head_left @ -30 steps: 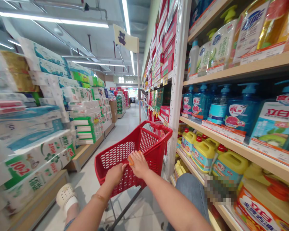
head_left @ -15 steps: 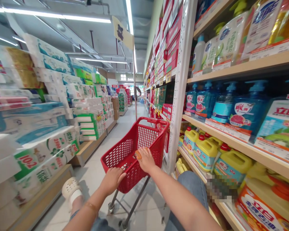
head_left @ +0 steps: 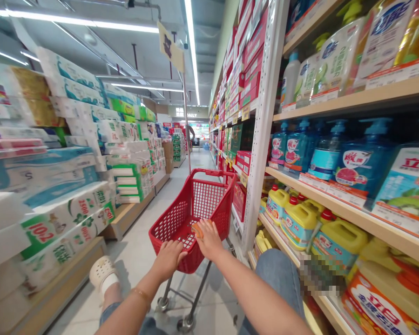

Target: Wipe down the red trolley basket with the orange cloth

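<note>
A red plastic shopping cart [head_left: 209,200] on a metal wheeled frame stands in the aisle in front of me. My left hand [head_left: 168,258] is closed over the near rim of its basket. My right hand [head_left: 207,237] grips the rim further right, over an orange part of the handle. The basket looks empty through its mesh. A thin pole with a cream flag [head_left: 170,48] rises from the cart's far side.
Shelves on the right hold blue pump bottles [head_left: 356,160], yellow jugs [head_left: 298,222] and refill pouches. Stacked tissue packs [head_left: 73,139] on wooden platforms line the left. The tiled aisle floor [head_left: 192,172] runs ahead. My foot in a white clog [head_left: 101,274] shows at lower left.
The cart has rolled away from the right-hand shelf toward the middle of the aisle and straightened. Both hands stay on its rim.
</note>
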Demonstrator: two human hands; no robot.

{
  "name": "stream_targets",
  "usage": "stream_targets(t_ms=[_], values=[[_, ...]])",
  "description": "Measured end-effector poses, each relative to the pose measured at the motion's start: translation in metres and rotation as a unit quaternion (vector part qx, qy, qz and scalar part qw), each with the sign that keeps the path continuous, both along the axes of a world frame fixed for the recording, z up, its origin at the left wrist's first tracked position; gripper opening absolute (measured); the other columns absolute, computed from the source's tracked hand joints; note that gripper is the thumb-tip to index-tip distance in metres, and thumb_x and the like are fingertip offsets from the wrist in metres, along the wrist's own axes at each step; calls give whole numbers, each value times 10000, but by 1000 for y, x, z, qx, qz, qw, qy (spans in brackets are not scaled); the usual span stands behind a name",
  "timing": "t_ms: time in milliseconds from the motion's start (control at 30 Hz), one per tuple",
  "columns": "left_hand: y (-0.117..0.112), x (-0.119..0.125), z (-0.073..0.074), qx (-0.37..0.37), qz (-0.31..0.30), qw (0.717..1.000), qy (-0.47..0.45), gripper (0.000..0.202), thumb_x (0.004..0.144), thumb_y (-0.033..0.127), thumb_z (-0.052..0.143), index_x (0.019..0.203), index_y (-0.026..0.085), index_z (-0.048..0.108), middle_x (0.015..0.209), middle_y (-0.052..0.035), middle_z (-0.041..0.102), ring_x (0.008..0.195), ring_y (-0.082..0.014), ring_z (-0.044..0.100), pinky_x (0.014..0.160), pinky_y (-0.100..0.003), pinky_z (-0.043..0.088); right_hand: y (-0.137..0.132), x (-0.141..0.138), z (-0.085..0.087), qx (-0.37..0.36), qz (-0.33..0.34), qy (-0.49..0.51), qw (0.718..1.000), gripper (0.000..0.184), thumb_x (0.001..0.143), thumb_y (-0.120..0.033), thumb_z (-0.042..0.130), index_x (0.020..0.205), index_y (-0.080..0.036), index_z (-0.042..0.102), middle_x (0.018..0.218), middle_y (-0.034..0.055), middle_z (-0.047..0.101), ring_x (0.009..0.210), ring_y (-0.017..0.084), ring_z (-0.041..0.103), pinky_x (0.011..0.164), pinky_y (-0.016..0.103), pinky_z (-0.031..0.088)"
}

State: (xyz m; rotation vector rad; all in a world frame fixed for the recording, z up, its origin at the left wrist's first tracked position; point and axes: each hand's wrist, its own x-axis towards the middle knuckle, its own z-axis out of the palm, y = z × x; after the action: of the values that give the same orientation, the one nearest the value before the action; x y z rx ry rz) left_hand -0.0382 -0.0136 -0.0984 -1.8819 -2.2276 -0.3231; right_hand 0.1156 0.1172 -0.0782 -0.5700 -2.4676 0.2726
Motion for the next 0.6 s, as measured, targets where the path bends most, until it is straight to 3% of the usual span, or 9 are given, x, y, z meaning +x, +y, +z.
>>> stream_targets(t_ms=[100, 200, 333, 467, 600], values=[[14, 18, 1, -6, 1, 1000, -4, 385, 952, 426, 268, 1046, 204, 568, 1071, -87, 613, 972, -222, 500, 861, -380, 306, -13, -5, -9, 28, 20, 0, 999, 512, 921, -372, 452, 1383, -153, 416, 1439, 87, 418, 1375, 212, 268, 1159, 422, 130], [20, 24, 3, -24, -27, 999, -19, 387, 953, 439, 264, 1029, 205, 564, 1029, -74, 625, 941, -212, 516, 826, -359, 315, -11, 8, -14, 51, 43, -3, 998, 487, 887, -350, 509, 1332, -153, 477, 1359, 88, 510, 1324, 209, 352, 1163, 400, 128], [18, 16, 2, -7, 16, 1000, 7, 435, 951, 481, 229, 913, 203, 562, 934, -65, 631, 908, -217, 521, 840, -372, 306, 12, 29, -17, 43, -18, 16, 999, 427, 902, -282, 460, 1308, -155, 496, 1343, 81, 524, 1322, 202, 355, 1157, 422, 135], [29, 27, 0, -3, 30, 1000, 5, 432, 968, 416, 188, 900, 200, 556, 935, -66, 633, 906, -219, 523, 815, -371, 313, 15, 31, -31, 22, -105, 32, 994, 477, 908, -276, 444, 1352, -101, 445, 1412, 117, 447, 1364, 221, 288, 1155, 440, 140], [37, 35, 3, -11, 2, 1000, -5, 415, 967, 418, 211, 925, 204, 565, 939, -61, 635, 903, -208, 531, 810, -354, 331, 18, 40, -38, 40, -64, 26, 997, 471, 923, -312, 434, 1364, -148, 440, 1395, 95, 472, 1339, 210, 338, 1142, 435, 191]])
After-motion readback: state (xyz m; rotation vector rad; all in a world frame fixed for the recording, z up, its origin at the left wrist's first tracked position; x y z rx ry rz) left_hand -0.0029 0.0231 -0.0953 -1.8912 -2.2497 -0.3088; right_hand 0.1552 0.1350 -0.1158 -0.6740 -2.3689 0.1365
